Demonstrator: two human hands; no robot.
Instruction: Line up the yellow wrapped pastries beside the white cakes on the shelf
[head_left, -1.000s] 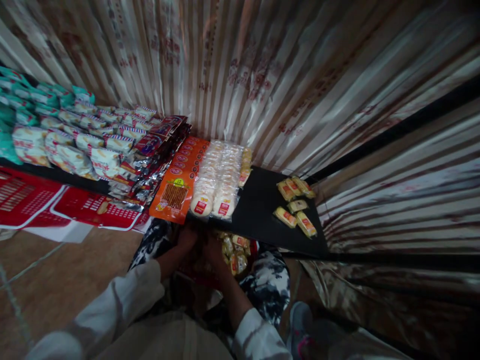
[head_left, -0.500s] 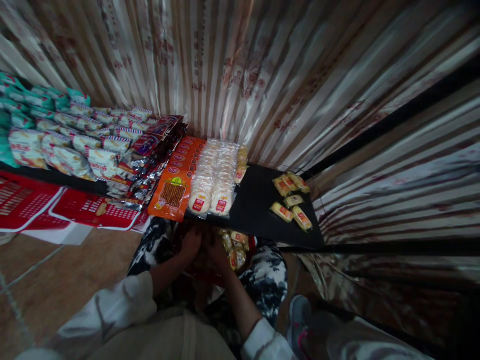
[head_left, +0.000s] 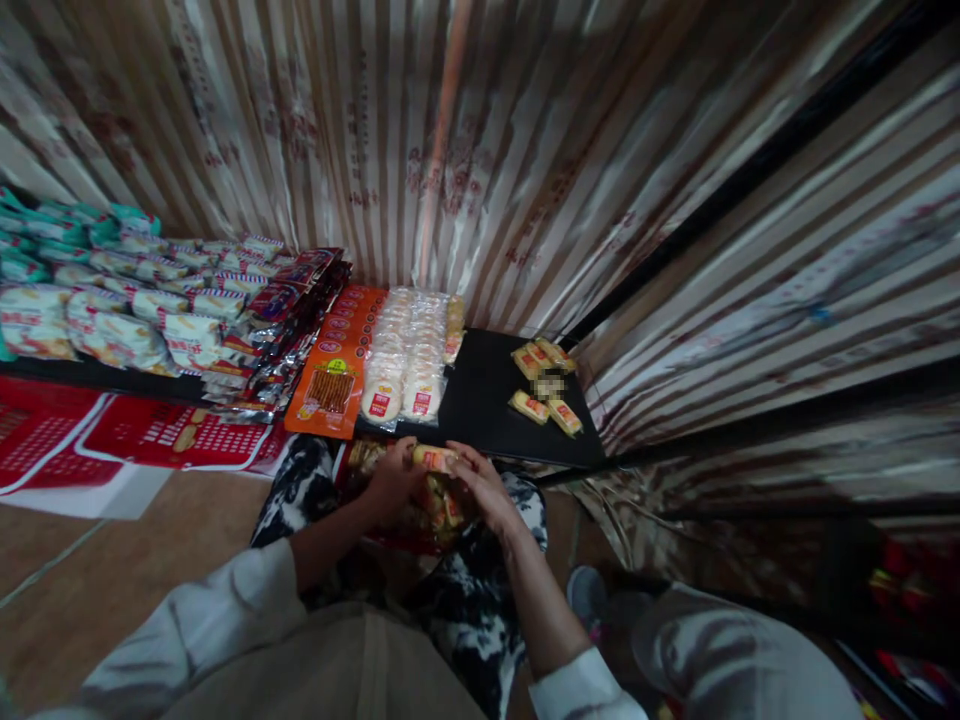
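A small yellow wrapped snack packet (head_left: 432, 459) with a red-orange label is pinched between my two hands, just in front of the shelf edge. My left hand (head_left: 393, 476) is closed at its left end. At its right end, my right hand (head_left: 481, 484) grips with thumb and fingers. Below them, on my lap between my knees, sits a red bag (head_left: 420, 543) holding more such yellow packets (head_left: 444, 510); my hands and forearms partly cover it. Several yellow packets (head_left: 564, 415) lie loosely grouped at the right end of the black shelf (head_left: 484, 385).
Left of the black surface stand rows of white round crackers (head_left: 403, 365), an orange snack bag (head_left: 330, 375), dark foil packs (head_left: 300, 290), white bags (head_left: 191, 335) and teal bags (head_left: 64, 225). A striped curtain (head_left: 360, 130) hangs behind. Another person's leg (head_left: 720, 650) is at lower right.
Both hands have risen out of the red bag, now with a yellow packet between them. My right hand has shifted right. The view has turned slightly, so the shelf appears further left.
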